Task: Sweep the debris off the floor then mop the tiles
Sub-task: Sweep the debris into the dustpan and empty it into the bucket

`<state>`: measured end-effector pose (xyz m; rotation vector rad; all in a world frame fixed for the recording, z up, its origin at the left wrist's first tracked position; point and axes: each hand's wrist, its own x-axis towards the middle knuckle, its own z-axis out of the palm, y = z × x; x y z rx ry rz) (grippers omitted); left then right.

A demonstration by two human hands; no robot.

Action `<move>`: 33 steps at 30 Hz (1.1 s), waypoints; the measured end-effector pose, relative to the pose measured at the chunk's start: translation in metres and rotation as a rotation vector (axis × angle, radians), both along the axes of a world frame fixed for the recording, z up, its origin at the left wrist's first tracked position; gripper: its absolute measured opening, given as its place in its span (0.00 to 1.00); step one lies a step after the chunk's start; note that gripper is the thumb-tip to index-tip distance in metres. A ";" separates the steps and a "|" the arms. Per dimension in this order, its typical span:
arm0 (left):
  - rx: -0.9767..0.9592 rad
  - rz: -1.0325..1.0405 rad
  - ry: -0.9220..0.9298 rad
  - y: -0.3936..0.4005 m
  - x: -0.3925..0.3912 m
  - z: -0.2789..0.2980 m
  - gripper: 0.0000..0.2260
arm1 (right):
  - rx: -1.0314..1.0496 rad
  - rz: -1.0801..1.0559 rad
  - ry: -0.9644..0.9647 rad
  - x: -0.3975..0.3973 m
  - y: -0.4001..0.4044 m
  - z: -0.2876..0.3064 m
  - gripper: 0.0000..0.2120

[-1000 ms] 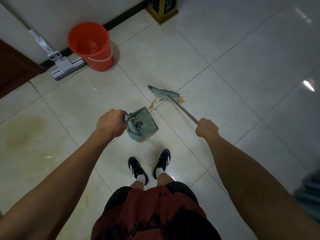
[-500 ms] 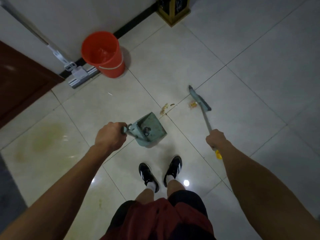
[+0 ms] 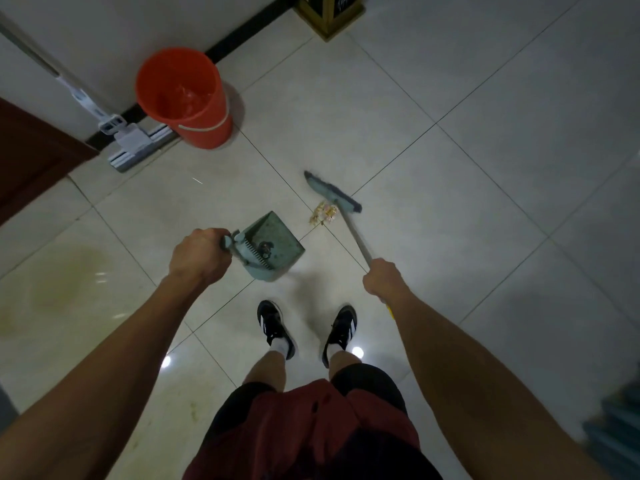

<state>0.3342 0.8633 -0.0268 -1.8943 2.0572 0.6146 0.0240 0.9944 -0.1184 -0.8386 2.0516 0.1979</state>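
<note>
The debris [image 3: 322, 213] is a small loose heap of pale, yellowish-pink scraps lying on a grout line of the light tiled floor [image 3: 450, 220], just in front of the broom head and touching its near edge. The broom [image 3: 332, 192] has a flat grey-blue head set at a slant on the tiles and a thin metal shaft running back to the right hand [image 3: 382, 277], whose fingers are curled tightly round the shaft; a bit of yellow grip shows below the fist. The left hand [image 3: 199, 256] is wrapped in a fist round the handle of the dustpan [image 3: 273, 242], a worn green scoop with a comb of teeth along its rear rim. Its mouth faces the debris, which lies near its front right corner but apart from it; a small dark clump sits inside by the teeth. Against the wall stands an orange bucket [image 3: 183, 95] with a white bail handle, holding what looks like water. Beside it on the left a flat mop [image 3: 133, 145] rests on the floor, its white pole leaning up along the wall. A dark wooden door [image 3: 31, 157] is at the left edge, a gold-framed stand [image 3: 329, 15] at the top, and a yellowish stain [image 3: 65, 275] marks the tile to the left. Two black shoes [image 3: 273, 323] stand behind the dustpan.
</note>
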 end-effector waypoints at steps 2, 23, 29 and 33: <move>-0.001 -0.034 0.001 -0.015 0.010 -0.004 0.03 | -0.020 -0.008 0.049 0.008 0.000 -0.002 0.16; 0.032 -0.214 0.034 -0.096 0.034 -0.028 0.09 | 0.085 0.031 -0.006 0.066 -0.037 -0.022 0.16; 0.018 -0.224 0.024 -0.087 0.034 -0.029 0.10 | 0.104 0.082 -0.140 0.111 -0.029 -0.023 0.18; 0.011 -0.211 0.034 -0.075 0.037 -0.029 0.09 | 0.120 0.057 -0.226 0.131 -0.024 -0.023 0.20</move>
